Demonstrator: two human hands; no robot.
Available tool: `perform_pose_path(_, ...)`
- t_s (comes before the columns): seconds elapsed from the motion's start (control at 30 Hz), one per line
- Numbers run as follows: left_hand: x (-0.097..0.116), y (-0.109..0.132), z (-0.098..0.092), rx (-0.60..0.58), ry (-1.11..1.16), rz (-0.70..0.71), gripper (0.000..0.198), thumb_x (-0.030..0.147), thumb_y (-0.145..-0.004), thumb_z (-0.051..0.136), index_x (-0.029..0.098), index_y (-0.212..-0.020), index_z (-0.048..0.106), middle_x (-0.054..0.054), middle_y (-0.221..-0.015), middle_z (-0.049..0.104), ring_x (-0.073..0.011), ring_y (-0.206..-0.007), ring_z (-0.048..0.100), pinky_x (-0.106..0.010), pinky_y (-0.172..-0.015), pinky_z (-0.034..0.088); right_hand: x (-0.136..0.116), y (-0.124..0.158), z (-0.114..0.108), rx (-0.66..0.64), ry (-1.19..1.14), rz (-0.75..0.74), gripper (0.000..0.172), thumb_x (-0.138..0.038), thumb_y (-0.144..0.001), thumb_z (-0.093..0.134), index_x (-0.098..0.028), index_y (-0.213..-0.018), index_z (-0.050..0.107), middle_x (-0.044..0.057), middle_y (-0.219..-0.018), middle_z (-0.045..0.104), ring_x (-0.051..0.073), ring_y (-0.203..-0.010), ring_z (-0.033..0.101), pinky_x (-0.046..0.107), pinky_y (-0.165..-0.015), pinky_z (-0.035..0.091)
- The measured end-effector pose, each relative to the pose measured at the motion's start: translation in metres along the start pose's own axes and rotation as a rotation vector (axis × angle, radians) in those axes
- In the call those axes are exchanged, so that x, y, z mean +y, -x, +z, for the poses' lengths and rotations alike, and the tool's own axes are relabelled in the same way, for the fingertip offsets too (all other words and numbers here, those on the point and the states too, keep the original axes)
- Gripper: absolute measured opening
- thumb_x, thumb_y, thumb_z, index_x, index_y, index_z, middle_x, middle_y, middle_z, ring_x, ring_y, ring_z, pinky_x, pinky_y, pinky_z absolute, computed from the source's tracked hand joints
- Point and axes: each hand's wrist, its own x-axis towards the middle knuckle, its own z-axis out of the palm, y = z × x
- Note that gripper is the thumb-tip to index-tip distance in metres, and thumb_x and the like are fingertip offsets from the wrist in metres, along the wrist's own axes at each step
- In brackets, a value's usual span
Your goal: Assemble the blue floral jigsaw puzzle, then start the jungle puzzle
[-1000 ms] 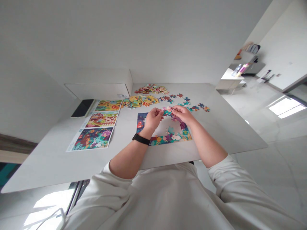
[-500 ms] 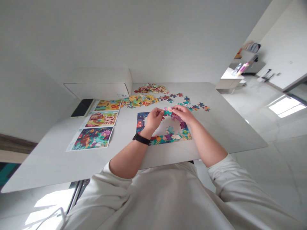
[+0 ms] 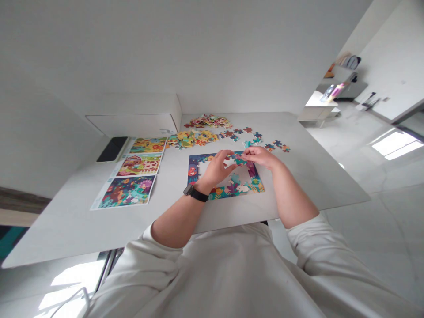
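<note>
The jigsaw frame [image 3: 228,191] lies part-built on the table [image 3: 314,185]: bottom and side edges laid, top edge partly filled, centre bare. The right hand [image 3: 260,155] is closed in a pinch on a teal-and-pink piece [image 3: 239,159] just above the top edge; the left hand [image 3: 217,168], half curled, sits beside it (whether it shares the hold cannot be confirmed from here). Many loose pieces [image 3: 198,138] lie unplaced beyond the frame. Picture sheets [image 3: 126,192] and a phone [image 3: 112,149] lie further left.

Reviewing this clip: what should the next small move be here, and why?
Probably lower the teal jigsaw piece from the right hand toward the partly built puzzle frame: the piece is just above it, and the frame's middle is unfilled.
</note>
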Motion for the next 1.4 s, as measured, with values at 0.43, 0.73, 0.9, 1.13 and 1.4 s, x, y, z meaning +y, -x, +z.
perform_pose_path(0.43, 0.005, 0.004, 0.002, -0.134, -0.256, 0.256, 0.031, 0.022, -0.098, 0.074, 0.023, -0.129, 0.072, -0.011, -0.133, 0.074, -0.0271, -0.128, 0.069, -0.046, -0.113, 0.056, 0.003, 0.003, -0.010, -0.119, 0.045, 0.089, 0.039, -0.047, -0.075, 0.094, -0.019, -0.096, 0.077, 0.005, -0.090, 0.081, 0.018, -0.083, 0.072, 0.031, -0.082, 0.057)
perform_pose_path(0.73, 0.009, 0.005, 0.014, -0.251, -0.374, 0.201, 0.032, 0.026, -0.102, 0.068, 0.028, -0.132, 0.078, -0.009, -0.132, 0.074, -0.0269, -0.122, 0.070, -0.044, -0.112, 0.056, 0.010, 0.005, -0.032, -0.003, 0.560, 0.209, 0.016, -0.035, -0.082, 0.083, -0.020, -0.085, 0.079, 0.002, -0.082, 0.079, 0.018, -0.076, 0.066, 0.028, -0.072, 0.048)
perform_pose_path(0.9, 0.007, 0.003, 0.016, -0.296, -0.410, 0.169, 0.034, 0.026, -0.102, 0.066, 0.032, -0.133, 0.079, -0.008, -0.132, 0.075, -0.0279, -0.123, 0.070, -0.046, -0.114, 0.054, 0.007, 0.003, -0.026, -0.041, 0.747, 0.282, 0.017, -0.038, -0.079, 0.086, -0.021, -0.082, 0.083, 0.001, -0.079, 0.078, 0.018, -0.073, 0.063, 0.028, -0.068, 0.043)
perform_pose_path(1.13, 0.006, 0.002, 0.019, -0.297, -0.426, 0.153, 0.033, 0.028, -0.101, 0.067, 0.035, -0.131, 0.081, -0.006, -0.131, 0.077, -0.0281, -0.123, 0.070, -0.047, -0.113, 0.054, 0.012, -0.002, -0.022, -0.051, 0.803, 0.276, 0.019, -0.041, -0.083, 0.083, -0.022, -0.085, 0.085, 0.001, -0.079, 0.078, 0.017, -0.074, 0.063, 0.028, -0.065, 0.041)
perform_pose_path(1.4, 0.012, 0.003, 0.021, -0.317, -0.476, 0.113, 0.033, 0.030, -0.102, 0.067, 0.034, -0.131, 0.081, -0.006, -0.135, 0.077, -0.0314, -0.128, 0.069, -0.050, -0.115, 0.052, 0.011, -0.002, -0.020, -0.086, 0.806, 0.274, 0.022, -0.044, -0.081, 0.083, -0.022, -0.081, 0.083, 0.000, -0.074, 0.074, 0.016, -0.069, 0.059, 0.028, -0.062, 0.038)
